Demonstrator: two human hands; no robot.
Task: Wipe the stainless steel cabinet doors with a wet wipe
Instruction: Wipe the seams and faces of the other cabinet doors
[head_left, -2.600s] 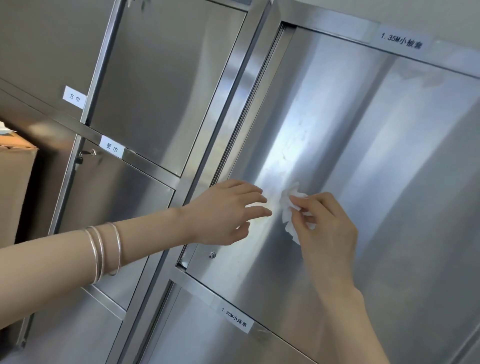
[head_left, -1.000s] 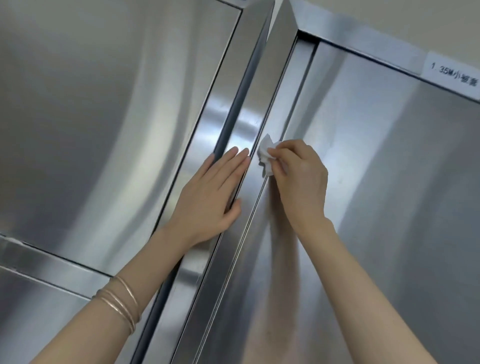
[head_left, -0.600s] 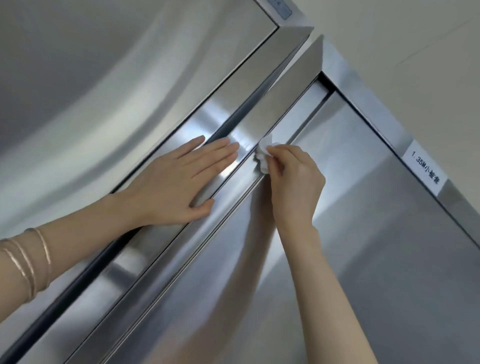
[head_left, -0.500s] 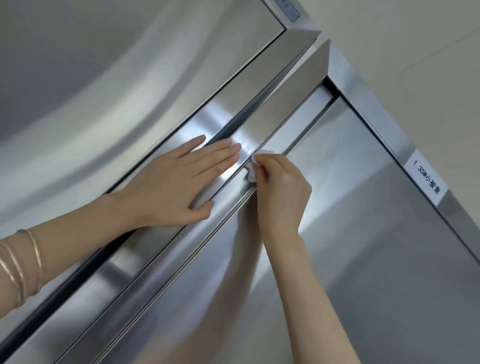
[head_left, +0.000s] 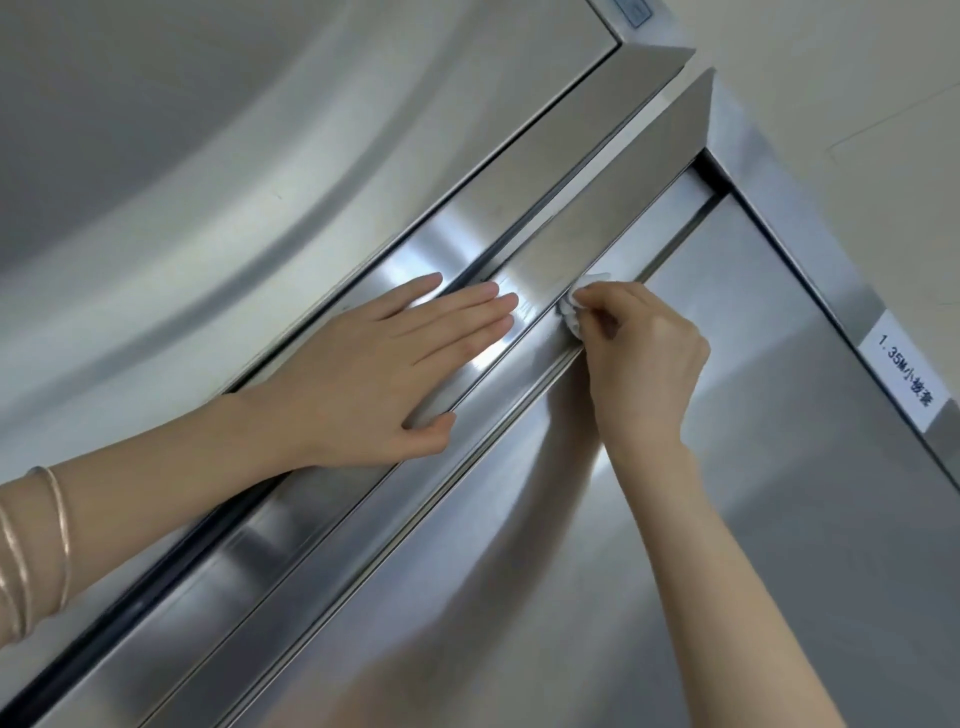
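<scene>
Up on the edge strip (head_left: 613, 208) beside the cabinet door (head_left: 753, 519), my right hand (head_left: 644, 358) pinches the wet wipe (head_left: 574, 312), seemingly mid-stroke, my left hand (head_left: 374, 379) lies flat and open alongside, and next I need a steady downward drag.

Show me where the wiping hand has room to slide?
Bare steel runs up the frame strip above the wet wipe to the top corner, and across the right door between the right hand and the label. It's crowded leftward, where the left hand lies flat.
</scene>
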